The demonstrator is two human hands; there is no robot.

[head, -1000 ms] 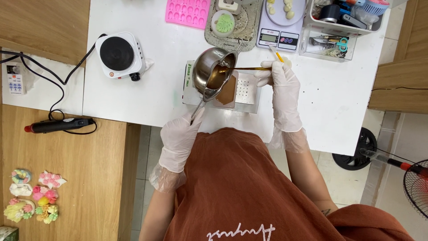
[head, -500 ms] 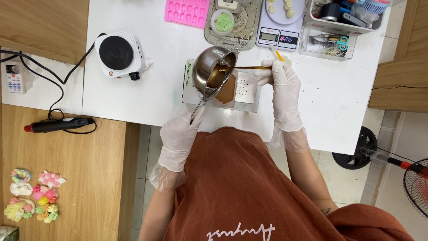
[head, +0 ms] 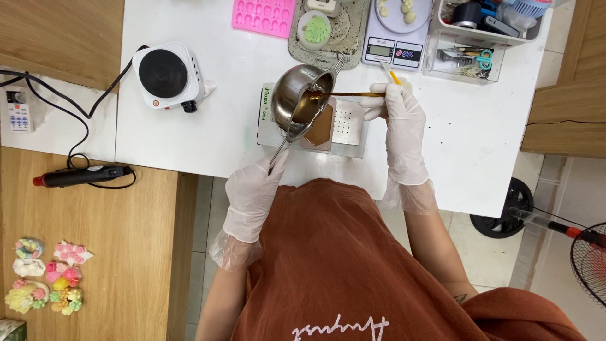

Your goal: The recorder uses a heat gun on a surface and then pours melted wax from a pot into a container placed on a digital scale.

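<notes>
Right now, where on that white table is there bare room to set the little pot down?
Bare patches: between the hotplate and the mold tray, and right of the right hand, below the clear organizer. The back edge is crowded: pink mold, scale.

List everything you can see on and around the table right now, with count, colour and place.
Pouring pot: one, steel, tilted over the mould, table centre.
Mould: one, clear, holding brown liquid, under the pot.
Stick: one, thin, reaching into the pot.
Hot plate: one, white and black, table left.
Pink tray: one, table top edge.
Scale: one, white, top centre.
Clear bin: one, with tools, top right.
Heat gun: one, black and red, wooden bench left.
Small figures: several, pastel, bench bottom left.
Fan: one, black, floor right.
Left hand: white glove, on the pot handle.
Right hand: white glove, holding the stick.
</notes>
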